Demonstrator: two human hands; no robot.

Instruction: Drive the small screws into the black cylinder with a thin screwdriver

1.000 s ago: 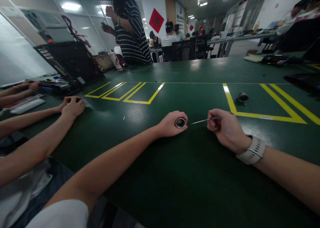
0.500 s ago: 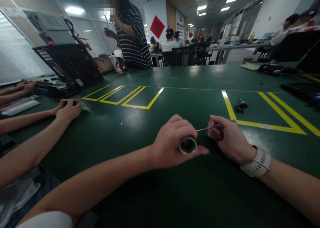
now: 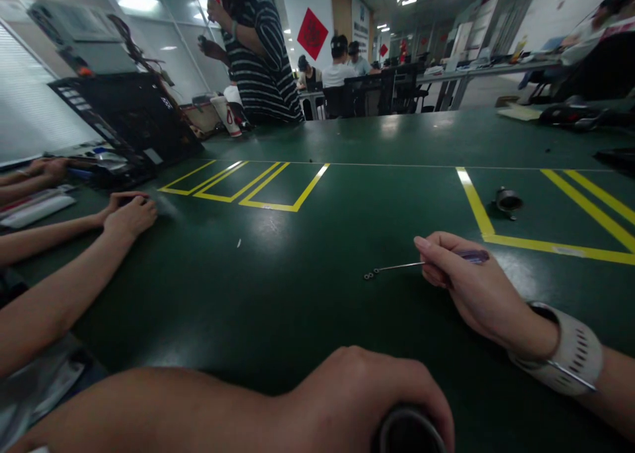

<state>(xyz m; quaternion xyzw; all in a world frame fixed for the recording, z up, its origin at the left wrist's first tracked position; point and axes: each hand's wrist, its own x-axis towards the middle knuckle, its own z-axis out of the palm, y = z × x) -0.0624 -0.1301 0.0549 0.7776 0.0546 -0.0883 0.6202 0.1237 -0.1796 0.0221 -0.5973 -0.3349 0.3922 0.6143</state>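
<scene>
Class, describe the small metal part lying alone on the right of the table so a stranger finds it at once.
Start at the green table and find the yellow taped lines on the right. Just beyond them lies a small dark metal cylinder, on its side, apart from both hands and the only loose part there.

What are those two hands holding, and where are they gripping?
The right hand pinches a thin screwdriver by its purple handle end. The left hand wraps around the side of a dark round cylinder, its open end facing the camera.
</scene>
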